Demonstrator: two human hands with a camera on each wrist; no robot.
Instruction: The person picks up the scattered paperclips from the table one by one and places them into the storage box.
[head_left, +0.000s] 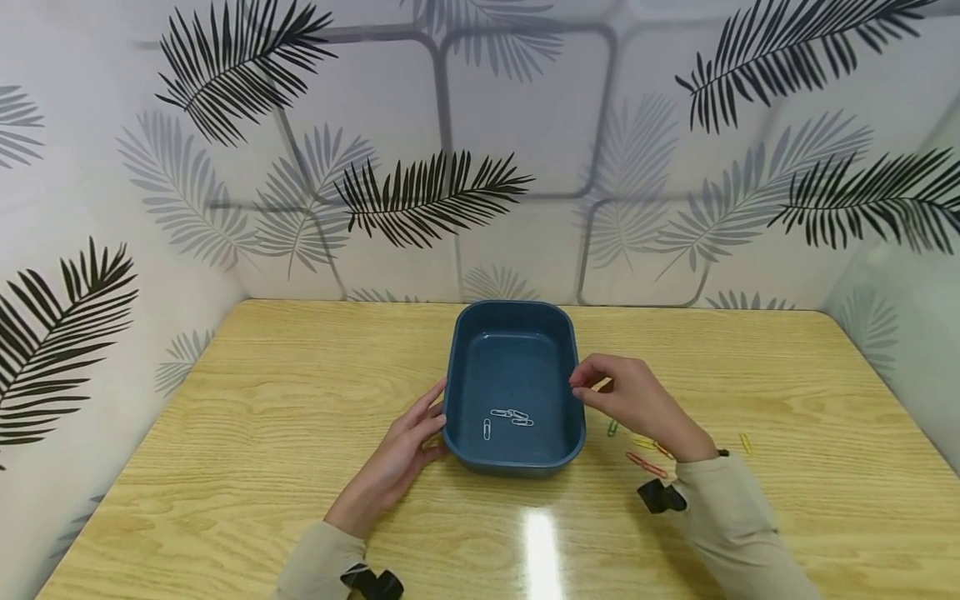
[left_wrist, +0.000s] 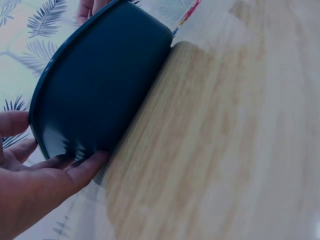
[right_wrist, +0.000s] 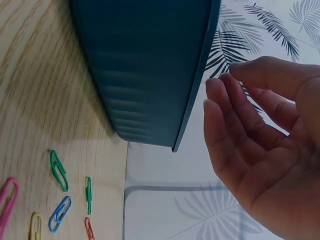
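Observation:
A dark blue rectangular bin (head_left: 517, 367) stands on the wooden table. Several silver paper clips (head_left: 487, 429) lie on its floor, toward the near end. My left hand (head_left: 397, 458) rests against the bin's near left side, with fairly straight fingers touching the outer wall and rim. At the right rim hovers my right hand (head_left: 633, 404), its thumb and index fingertips brought together. In the right wrist view the fingertips (right_wrist: 225, 80) sit close to the rim; no object shows between them, and something small could be hidden there.
Right of the bin, coloured paper clips lie scattered on the table: green (right_wrist: 59, 170), blue (right_wrist: 60, 214), pink (right_wrist: 7, 205), red and yellow. A single yellow clip (head_left: 746, 443) lies farther right. A leaf-patterned wall (head_left: 525, 242) rises behind the table.

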